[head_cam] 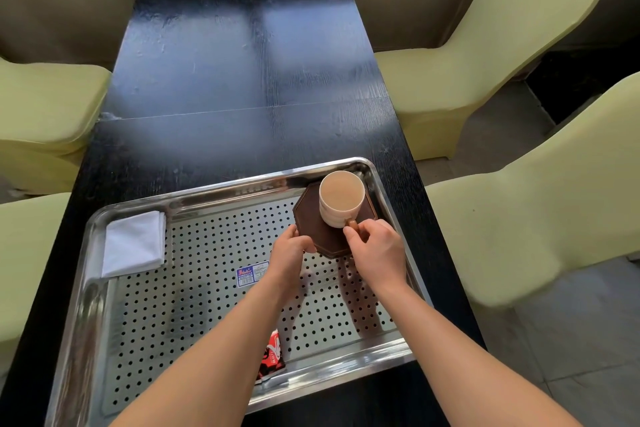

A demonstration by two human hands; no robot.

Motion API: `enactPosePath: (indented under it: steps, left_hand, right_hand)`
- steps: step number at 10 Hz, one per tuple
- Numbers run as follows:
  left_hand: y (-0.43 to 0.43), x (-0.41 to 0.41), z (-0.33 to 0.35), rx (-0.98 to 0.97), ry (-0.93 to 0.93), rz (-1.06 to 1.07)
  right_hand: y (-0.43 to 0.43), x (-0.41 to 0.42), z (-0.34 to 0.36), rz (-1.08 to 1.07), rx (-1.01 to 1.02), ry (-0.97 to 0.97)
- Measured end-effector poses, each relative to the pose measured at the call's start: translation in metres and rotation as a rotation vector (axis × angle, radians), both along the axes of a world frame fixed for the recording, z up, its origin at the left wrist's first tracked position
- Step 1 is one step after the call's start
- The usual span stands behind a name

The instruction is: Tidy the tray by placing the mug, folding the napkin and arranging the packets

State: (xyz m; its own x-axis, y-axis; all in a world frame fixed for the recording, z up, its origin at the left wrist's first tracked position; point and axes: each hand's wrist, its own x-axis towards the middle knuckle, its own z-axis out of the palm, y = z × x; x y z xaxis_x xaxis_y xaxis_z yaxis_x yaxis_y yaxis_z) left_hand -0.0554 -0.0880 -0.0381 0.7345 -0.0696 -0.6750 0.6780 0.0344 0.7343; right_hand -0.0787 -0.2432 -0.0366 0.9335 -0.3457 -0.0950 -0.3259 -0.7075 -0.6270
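A white mug (341,199) with a brown handle stands on a dark brown octagonal coaster (313,224) in the far right corner of the steel perforated tray (214,288). My right hand (375,246) pinches the mug's handle. My left hand (289,248) grips the coaster's near left edge. A folded white napkin (136,243) lies in the tray's far left corner. A red and black packet (272,355) lies at the tray's near edge, partly hidden under my left forearm.
The tray sits on a long black table (242,62). Pale yellow covered chairs (485,55) stand along both sides. A blue and white label (251,274) is stuck to the tray's floor near the middle.
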Motion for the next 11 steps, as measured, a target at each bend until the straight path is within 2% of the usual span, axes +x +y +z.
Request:
enactPosePath:
  steps: [4, 5, 7, 8, 10, 11]
  left_hand:
    - [0.019, -0.002, -0.008, 0.118, -0.043, -0.03]
    - [0.029, -0.006, -0.01, 0.244, -0.093, -0.091]
    - [0.062, -0.025, -0.019, 0.724, -0.317, -0.39]
    - [0.081, -0.039, -0.025, 0.861, -0.37, -0.482]
    - [0.106, -0.065, -0.024, 1.031, -0.404, -0.536]
    - [0.114, -0.074, -0.025, 1.119, -0.412, -0.545]
  right_hand:
    - [0.0, 0.003, 0.003, 0.036, -0.015, 0.022]
    - [0.0, 0.003, 0.004, 0.049, -0.026, 0.028]
    - [-0.003, -0.001, 0.007, 0.04, 0.016, 0.044]
    - [-0.002, -0.007, 0.01, 0.027, 0.021, 0.003]
    - [0.01, -0.018, 0.018, 0.075, -0.032, -0.206]
    - [0.024, -0.022, 0.017, 0.179, -0.066, -0.171]
